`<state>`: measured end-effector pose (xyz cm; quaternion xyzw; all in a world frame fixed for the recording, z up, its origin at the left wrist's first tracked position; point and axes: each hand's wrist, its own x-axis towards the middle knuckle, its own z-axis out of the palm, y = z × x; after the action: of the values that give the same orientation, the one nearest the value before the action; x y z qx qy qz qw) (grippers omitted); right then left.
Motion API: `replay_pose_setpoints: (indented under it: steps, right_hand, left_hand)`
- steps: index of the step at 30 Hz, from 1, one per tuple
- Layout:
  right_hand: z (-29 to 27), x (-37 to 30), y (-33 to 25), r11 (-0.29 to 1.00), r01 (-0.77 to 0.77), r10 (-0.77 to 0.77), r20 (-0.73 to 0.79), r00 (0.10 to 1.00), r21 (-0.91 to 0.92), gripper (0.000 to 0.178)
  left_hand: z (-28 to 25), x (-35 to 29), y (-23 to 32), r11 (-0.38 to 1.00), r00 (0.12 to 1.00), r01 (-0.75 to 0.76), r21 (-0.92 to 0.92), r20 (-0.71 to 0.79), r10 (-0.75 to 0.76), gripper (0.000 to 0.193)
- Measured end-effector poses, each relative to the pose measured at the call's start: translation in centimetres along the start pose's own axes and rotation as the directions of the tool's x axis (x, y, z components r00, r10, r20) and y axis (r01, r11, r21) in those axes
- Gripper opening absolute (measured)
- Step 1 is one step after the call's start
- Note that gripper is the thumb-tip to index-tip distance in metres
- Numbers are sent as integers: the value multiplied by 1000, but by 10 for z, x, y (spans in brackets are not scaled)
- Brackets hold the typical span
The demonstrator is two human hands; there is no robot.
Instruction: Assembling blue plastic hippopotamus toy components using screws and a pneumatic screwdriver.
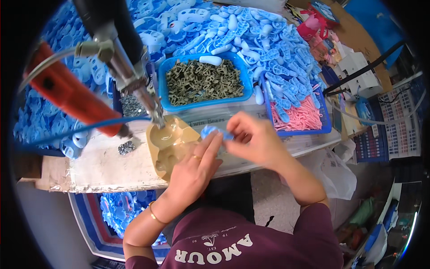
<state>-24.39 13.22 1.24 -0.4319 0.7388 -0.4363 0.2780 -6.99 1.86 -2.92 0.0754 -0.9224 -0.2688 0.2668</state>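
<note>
**Both of our hands on one small blue part (208,131)**

So nearest us, below the table (107,172), there's a striped container (91,217) with blue pieces (123,208) in it. Above that, our left hand (195,167) has its fingers laid over the part; can't tell if they're gripping. Our right hand (256,140), a bit blurry, pinches the other end. They're close together, just right of a tan mould (153,136). Further back we've got a blue tray (179,107) of metal clips (204,83), then a huge heap of blue shells (268,31).
</note>
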Motion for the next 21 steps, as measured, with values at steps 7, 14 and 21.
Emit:
replay_pose_setpoints:
  steps: [7,14,21]
  right_hand:
    - [-74,33,43,995,-45,36,96,995,94,15]
    - [-255,121,176,599,-263,-517,-616,594,-756,32]
    - [-282,136,186,373,-189,-556,-382,739,-908,42]
  left_hand:
    - [-1,-9,-14,992,994,-104,75,-17,105,40]
    - [-21,-38,-19,992,998,-56,114,-19,59,40]
    - [-7,-62,-23,976,996,-64,209,78,49,41]
